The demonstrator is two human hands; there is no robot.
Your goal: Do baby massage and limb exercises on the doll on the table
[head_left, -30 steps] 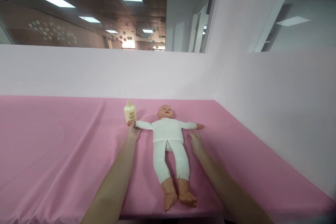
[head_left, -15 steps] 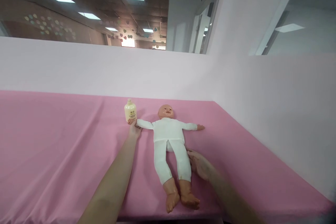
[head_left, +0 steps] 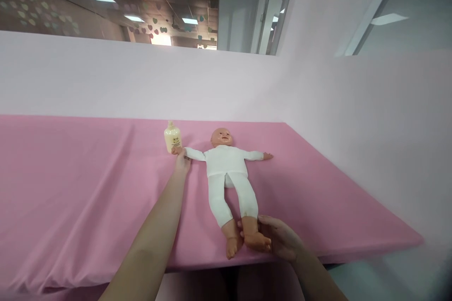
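A baby doll [head_left: 229,169] in white clothes lies on its back on the pink-covered table [head_left: 81,183], arms spread, feet toward me. My left hand [head_left: 181,163] is stretched out to the doll's hand at the left, its fingers closed on it. A small cream bottle [head_left: 172,137] stands upright just beyond that hand. My right hand [head_left: 278,237] is near the table's front edge, fingers wrapped round the doll's right-side foot.
Pale pink partition walls run along the back [head_left: 106,80] and the right side [head_left: 370,117] of the table. The pink cloth is wrinkled at the left. The table's front edge [head_left: 318,256] lies just below the doll's feet.
My right hand has moved from beside the doll's outstretched arm down along its leg to grip its foot. My left hand has stayed at the doll's other hand. The view has tilted downward.
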